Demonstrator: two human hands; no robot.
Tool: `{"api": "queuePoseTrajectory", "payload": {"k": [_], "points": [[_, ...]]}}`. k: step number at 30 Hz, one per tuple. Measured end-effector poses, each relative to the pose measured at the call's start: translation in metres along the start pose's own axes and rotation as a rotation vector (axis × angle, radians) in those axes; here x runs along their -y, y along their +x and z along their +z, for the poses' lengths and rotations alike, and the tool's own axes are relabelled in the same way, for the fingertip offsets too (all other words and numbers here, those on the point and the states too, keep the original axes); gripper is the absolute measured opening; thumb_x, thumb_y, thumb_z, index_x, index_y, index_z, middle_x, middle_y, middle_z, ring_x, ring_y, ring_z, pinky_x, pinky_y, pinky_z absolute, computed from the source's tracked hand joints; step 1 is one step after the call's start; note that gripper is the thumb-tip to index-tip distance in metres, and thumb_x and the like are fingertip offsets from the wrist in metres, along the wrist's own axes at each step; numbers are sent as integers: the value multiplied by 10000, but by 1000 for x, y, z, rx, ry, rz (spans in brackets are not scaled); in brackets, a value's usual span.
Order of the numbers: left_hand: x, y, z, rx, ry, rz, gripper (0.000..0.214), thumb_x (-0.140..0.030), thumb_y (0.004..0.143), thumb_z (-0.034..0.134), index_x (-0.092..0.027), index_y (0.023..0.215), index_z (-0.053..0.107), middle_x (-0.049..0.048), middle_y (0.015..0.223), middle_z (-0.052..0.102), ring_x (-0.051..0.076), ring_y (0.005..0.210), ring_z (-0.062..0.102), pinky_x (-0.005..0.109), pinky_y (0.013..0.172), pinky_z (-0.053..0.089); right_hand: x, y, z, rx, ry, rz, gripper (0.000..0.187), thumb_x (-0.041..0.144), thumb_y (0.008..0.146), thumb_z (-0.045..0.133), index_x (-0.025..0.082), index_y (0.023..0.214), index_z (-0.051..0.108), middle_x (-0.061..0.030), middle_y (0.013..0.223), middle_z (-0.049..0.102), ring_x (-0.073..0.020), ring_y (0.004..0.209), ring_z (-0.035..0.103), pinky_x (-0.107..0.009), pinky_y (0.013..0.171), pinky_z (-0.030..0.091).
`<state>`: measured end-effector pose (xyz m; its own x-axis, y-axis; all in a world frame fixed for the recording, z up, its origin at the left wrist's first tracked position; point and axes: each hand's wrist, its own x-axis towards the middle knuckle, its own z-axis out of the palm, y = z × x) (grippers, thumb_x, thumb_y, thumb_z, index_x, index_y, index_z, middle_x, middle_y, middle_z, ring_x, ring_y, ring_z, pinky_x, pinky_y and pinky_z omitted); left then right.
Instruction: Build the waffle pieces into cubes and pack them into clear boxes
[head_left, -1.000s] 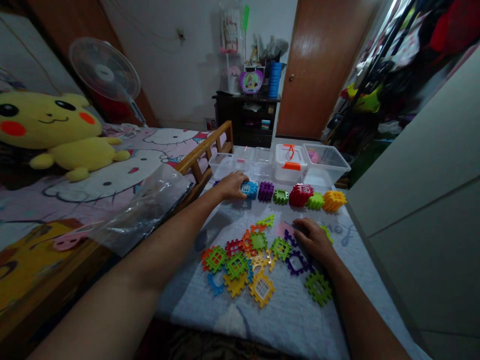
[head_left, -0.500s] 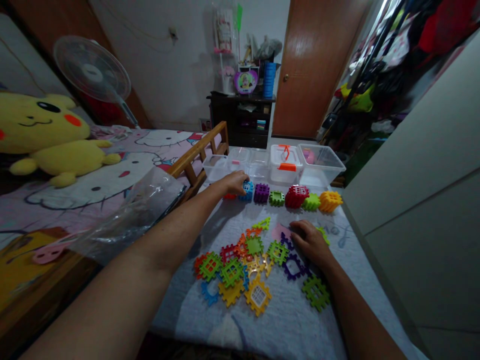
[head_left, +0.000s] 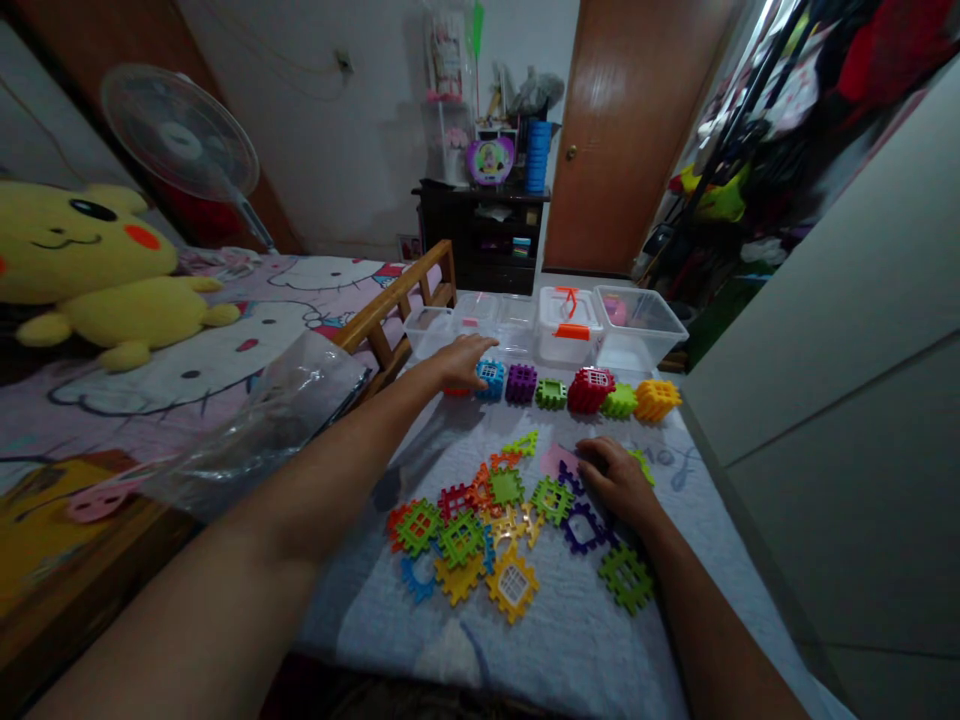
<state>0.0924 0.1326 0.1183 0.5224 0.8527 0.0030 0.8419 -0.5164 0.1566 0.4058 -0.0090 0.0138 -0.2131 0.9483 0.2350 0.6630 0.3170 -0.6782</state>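
My left hand (head_left: 461, 362) reaches far across the table and rests on a red cube at the left end of a row, its fingers curled beside a blue cube (head_left: 492, 378). The row goes on with a purple cube (head_left: 520, 383), a green cube (head_left: 551, 393), a red cube (head_left: 591, 390), a lime cube (head_left: 621, 402) and an orange cube (head_left: 658, 399). My right hand (head_left: 616, 480) lies palm down on flat pieces, fingers near a pink piece (head_left: 559, 459) and a purple piece (head_left: 586, 528). A pile of flat interlocking pieces (head_left: 480, 530) lies nearer me.
Clear plastic boxes (head_left: 641, 325) and a lidded box with an orange latch (head_left: 568, 325) stand behind the row. A wooden bed rail (head_left: 390, 305) and a crumpled plastic bag (head_left: 277, 415) are left. A yellow plush toy (head_left: 97, 270) lies on the bed. A pale wall panel (head_left: 840, 380) is right.
My left hand has slid slightly left, from over the blue cube to the red cube beside it. The right hand stays on the flat pieces. The view shifted a little.
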Motion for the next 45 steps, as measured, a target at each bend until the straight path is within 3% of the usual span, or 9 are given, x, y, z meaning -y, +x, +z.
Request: {"api": "queuePoseTrajectory", "payload": {"k": [5,10,14,18,24,28,35,41,45], "points": [[-23,-86,-4,-100,-113,90,678,-373,788,699,-227,1402,451,108,1437,480,286,1360,399,437,1163,283,-2,0,0,1,-6,-13,233,296,809,563,218,1004,665,-71,987,671,-232,933,622,-403,871,497],[-48,-195,40,106,-241,42,862,-622,735,718,-297,1467,399,134,1562,326,359,1437,290,510,1159,301,2,0,-2,34,-64,-48,239,295,826,554,191,1010,665,-91,996,662,-243,945,613,-406,878,491],[-66,-241,76,199,-234,-37,1115,-725,630,737,-323,1547,248,156,1623,192,452,1479,145,628,1159,230,16,-5,-6,63,-145,-118,253,329,860,569,184,1045,663,-110,1027,663,-262,974,600,-431,905,477],[-81,-242,92,96,-219,-66,1122,-734,633,727,-314,1551,238,143,1634,165,451,1479,143,619,1177,209,37,-15,-5,123,-186,-257,412,421,820,684,206,1168,643,-127,1181,641,-301,1098,557,-486,989,435],[-86,-214,97,-59,-212,2,797,-536,811,681,-246,1485,369,137,1548,362,359,1407,333,511,1172,292,51,-20,8,245,-216,-291,589,400,728,780,187,1253,620,-143,1252,617,-325,1142,527,-504,1005,439],[-81,-197,100,-135,-229,20,670,-457,844,677,-247,1426,421,112,1455,493,323,1345,423,529,1147,309,47,-19,10,214,-190,-268,545,334,780,706,173,1287,585,-141,1212,635,-308,1115,557,-496,1000,455],[-82,-191,104,-226,-260,-46,530,-363,888,636,-253,1375,456,96,1367,589,296,1308,485,630,1166,177,31,-16,8,72,-124,-165,631,241,782,631,182,1388,463,-142,1305,584,-297,1193,557,-480,1034,455],[-86,-189,99,-226,-341,-56,561,-363,842,680,-216,1347,485,114,1354,594,298,1288,508,596,1152,231,30,-12,4,-89,-165,-112,354,200,855,515,191,1206,557,-116,1060,624,-271,974,616,-444,891,508],[-90,-182,96,-247,-325,-65,525,-405,840,699,-216,1298,526,109,1308,618,292,1247,530,584,1133,264,39,-13,-1,-13,-153,-157,209,258,863,570,203,1063,600,-100,1023,619,-264,958,601,-406,854,497]]}}
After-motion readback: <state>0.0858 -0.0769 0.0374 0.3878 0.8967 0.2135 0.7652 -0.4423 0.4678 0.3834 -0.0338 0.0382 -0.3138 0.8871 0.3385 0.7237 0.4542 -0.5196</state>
